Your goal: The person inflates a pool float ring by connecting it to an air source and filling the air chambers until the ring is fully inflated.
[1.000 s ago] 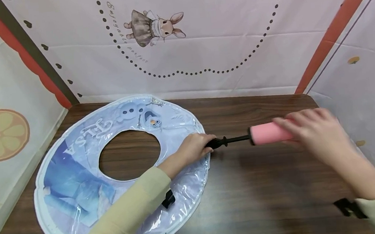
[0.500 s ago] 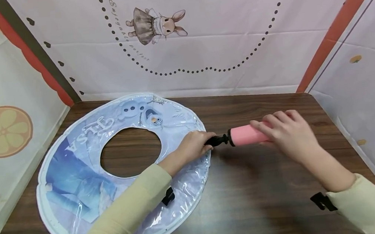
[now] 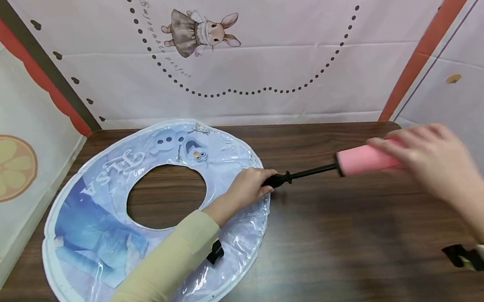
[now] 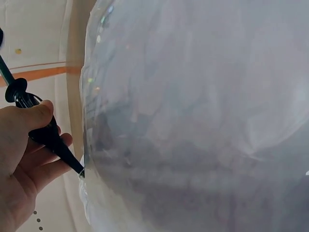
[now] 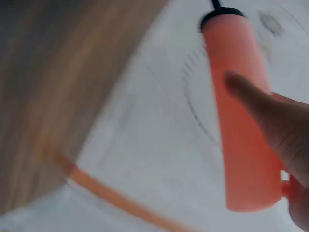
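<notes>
A pink hand pump (image 3: 363, 158) with a black nozzle end (image 4: 50, 137) lies between my hands. My left hand (image 3: 247, 189) grips the black nozzle end at the right rim of a swim ring (image 3: 99, 250). In the left wrist view the nozzle's tip meets the ring's edge. My right hand (image 3: 435, 160) holds the pink barrel, its fingers wrapped round it and its thumb along the side in the right wrist view. The black rod (image 3: 313, 171) is drawn well out of the barrel. The ring is blue and white, shiny, with a snowman print and a large centre hole.
The ring covers the left half of a dark wooden table (image 3: 320, 259). A printed cloth (image 3: 283, 32) with a rabbit picture hangs behind it, and more cloth stands at both sides. Black straps (image 3: 465, 257) show at the wrists.
My right hand first slid the barrel left until the rod was nearly hidden, then drew it back right, exposing the rod again. My left hand stays at the ring's rim.
</notes>
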A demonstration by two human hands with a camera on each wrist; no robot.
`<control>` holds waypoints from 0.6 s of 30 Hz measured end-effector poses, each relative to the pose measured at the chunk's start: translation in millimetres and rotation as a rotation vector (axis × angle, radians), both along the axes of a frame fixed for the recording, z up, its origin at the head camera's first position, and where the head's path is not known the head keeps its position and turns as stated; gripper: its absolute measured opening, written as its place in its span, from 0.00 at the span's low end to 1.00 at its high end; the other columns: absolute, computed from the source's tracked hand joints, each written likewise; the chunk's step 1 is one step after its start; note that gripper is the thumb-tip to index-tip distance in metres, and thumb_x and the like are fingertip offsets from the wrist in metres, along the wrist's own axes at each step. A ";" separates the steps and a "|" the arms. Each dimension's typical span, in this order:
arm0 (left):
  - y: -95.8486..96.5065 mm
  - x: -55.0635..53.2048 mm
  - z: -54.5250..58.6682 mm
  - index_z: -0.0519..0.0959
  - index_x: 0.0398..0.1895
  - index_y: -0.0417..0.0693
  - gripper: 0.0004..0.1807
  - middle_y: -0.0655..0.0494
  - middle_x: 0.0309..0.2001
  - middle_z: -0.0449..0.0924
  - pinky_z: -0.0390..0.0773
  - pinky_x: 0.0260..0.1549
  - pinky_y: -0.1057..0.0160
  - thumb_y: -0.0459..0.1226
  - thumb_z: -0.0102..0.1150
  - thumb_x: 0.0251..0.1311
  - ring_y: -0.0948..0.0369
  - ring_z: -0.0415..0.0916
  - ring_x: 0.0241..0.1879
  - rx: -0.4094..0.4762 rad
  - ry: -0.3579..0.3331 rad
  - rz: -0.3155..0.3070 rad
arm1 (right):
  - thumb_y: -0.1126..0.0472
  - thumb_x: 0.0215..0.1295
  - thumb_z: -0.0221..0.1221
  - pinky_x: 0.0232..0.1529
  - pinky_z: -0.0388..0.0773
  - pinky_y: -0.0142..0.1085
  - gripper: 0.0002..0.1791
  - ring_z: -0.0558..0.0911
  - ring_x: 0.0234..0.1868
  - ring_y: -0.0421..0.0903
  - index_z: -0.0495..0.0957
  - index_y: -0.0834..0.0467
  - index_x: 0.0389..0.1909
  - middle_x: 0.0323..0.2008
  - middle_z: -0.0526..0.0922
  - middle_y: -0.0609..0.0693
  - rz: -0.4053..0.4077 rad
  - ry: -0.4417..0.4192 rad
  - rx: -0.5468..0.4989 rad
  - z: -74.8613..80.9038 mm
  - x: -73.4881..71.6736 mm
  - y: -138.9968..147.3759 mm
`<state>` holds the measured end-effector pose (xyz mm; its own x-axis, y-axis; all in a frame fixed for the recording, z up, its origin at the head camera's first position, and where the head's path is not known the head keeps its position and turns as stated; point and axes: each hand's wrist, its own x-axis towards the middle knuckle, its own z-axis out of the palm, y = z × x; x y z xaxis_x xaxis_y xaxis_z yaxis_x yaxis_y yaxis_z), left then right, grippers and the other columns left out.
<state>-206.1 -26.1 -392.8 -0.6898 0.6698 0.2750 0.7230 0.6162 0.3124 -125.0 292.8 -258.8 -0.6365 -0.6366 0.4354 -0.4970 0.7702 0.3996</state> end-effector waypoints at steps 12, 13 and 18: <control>-0.3 1.8 -4.4 0.77 0.44 0.47 0.16 0.55 0.36 0.83 0.77 0.35 0.56 0.37 0.65 0.50 0.58 0.81 0.37 0.017 0.080 0.004 | 0.50 0.32 0.75 0.35 0.70 0.50 0.34 0.77 0.34 0.56 0.77 0.53 0.46 0.33 0.78 0.55 0.104 0.102 0.059 -54.6 -28.4 -68.1; -0.1 1.5 -4.2 0.78 0.45 0.48 0.17 0.55 0.37 0.84 0.77 0.36 0.56 0.38 0.65 0.50 0.58 0.81 0.37 0.011 0.067 0.009 | 0.50 0.32 0.75 0.35 0.70 0.49 0.34 0.77 0.35 0.56 0.77 0.53 0.47 0.33 0.78 0.55 0.104 0.085 0.053 -54.8 -27.5 -66.4; 0.3 -0.3 -4.3 0.78 0.48 0.49 0.20 0.54 0.39 0.84 0.77 0.38 0.57 0.41 0.65 0.50 0.57 0.81 0.39 -0.042 0.013 0.031 | 0.50 0.36 0.72 0.37 0.69 0.51 0.35 0.77 0.38 0.58 0.76 0.52 0.51 0.35 0.79 0.56 0.108 -0.037 0.010 -49.4 -21.4 -43.2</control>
<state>-206.4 -25.8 -397.1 -0.7070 0.6592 0.2562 0.7070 0.6509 0.2766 -146.4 249.6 -308.2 -0.5799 -0.7063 0.4060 -0.5913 0.7077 0.3866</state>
